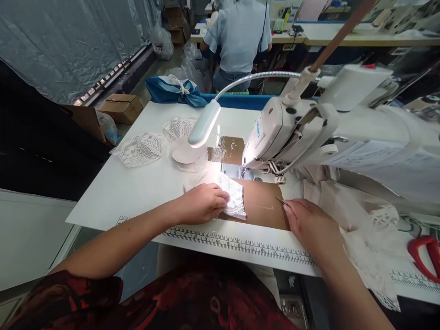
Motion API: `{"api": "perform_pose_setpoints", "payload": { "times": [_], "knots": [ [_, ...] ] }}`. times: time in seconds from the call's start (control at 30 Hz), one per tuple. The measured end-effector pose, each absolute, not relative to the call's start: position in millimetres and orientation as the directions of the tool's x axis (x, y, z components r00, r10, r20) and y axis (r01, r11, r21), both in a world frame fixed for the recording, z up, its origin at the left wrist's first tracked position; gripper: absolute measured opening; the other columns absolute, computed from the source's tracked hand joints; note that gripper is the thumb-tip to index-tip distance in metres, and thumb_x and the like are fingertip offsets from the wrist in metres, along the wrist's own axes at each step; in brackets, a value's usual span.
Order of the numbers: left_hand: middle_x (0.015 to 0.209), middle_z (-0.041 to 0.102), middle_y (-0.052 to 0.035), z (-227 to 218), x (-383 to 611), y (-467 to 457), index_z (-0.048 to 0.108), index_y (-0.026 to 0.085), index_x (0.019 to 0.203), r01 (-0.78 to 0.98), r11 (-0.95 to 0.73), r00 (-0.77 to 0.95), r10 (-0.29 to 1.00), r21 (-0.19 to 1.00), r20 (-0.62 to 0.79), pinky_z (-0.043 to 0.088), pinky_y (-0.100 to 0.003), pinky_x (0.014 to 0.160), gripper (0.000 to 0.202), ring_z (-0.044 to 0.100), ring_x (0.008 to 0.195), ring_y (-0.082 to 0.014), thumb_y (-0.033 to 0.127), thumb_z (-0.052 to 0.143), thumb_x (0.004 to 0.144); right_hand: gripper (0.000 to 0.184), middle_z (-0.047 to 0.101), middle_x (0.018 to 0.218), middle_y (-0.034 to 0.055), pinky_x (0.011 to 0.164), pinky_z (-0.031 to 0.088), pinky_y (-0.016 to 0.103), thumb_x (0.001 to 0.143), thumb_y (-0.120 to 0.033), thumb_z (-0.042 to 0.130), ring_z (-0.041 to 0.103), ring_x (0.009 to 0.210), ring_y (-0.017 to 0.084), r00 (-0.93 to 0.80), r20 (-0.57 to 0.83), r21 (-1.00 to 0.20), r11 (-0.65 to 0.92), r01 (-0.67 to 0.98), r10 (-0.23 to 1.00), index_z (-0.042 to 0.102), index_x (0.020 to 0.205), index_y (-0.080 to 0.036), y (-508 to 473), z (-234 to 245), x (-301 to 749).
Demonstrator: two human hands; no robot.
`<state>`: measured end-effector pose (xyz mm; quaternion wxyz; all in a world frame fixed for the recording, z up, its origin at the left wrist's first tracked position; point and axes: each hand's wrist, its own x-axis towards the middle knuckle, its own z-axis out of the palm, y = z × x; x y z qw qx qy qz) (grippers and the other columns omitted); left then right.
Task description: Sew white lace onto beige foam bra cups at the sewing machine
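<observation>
- White lace piece [236, 198] lies under my left grip [202, 204], fingers curled down on it, pinning it to the white table [137, 188].
- My right grip [311, 224] pinches thin metal tweezers [281, 201], tip toward the lace.
- Brown flat panel [261, 206] spans between both grips; the white sewing machine [292, 133] sits just beyond them.

Single head-worn view; faced forward and down, close over left hand [201, 204] and right hand [309, 224]; sewing machine [292, 133] at 1 o'clock; co-worker [240, 36] far at 12 o'clock.
</observation>
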<state>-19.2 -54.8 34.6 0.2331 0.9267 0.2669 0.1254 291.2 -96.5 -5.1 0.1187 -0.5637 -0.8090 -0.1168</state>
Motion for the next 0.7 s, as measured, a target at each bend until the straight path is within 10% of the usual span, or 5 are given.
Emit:
{"api": "perform_pose_setpoints", "payload": {
  "times": [0.23, 0.4, 0.7],
  "knots": [
    [0.126, 0.060, -0.0116, 42, -37, -40, 0.062, 0.017, 0.117, 0.510, -0.635, 0.649, 0.727, 0.580, 0.226, 0.044, -0.045, 0.100, 0.033, 0.052, 0.119, -0.0235, 0.030, 0.057, 0.087, 0.025, 0.073, 0.085, 0.0098, 0.068, 0.047, 0.031, 0.093, -0.023, 0.046, 0.066, 0.077, 0.022, -0.345, 0.433, 0.033, 0.368, 0.929, 0.833, 0.066, 0.101, -0.012, -98, -7, 289],
    [0.133, 0.055, -0.0115, 36, -50, -11, 0.051, 0.018, 0.132, 0.704, -0.300, 0.424, 0.904, 0.644, -0.043, 0.049, -0.044, 0.095, 0.058, 0.054, 0.117, -0.0265, 0.040, 0.064, 0.080, 0.024, 0.074, 0.084, 0.0072, 0.060, 0.046, 0.028, 0.093, -0.023, 0.046, 0.067, 0.068, 0.018, -0.318, 0.462, -0.043, 0.379, 0.924, 0.828, 0.064, 0.105, -0.014, -100, 0, 285],
    [0.111, 0.067, -0.0076, 40, -34, -7, 0.064, 0.016, 0.112, 0.498, -0.173, 0.616, 0.760, 0.850, -0.207, 0.052, -0.030, 0.076, 0.034, 0.064, 0.096, -0.0212, 0.026, 0.060, 0.079, 0.030, 0.070, 0.100, 0.0058, 0.072, 0.051, 0.029, 0.094, -0.035, 0.045, 0.067, 0.088, 0.019, -0.357, 0.170, -0.463, 0.395, 0.794, 0.918, 0.059, 0.117, -0.022, -86, 28, 254]
  ]
}}
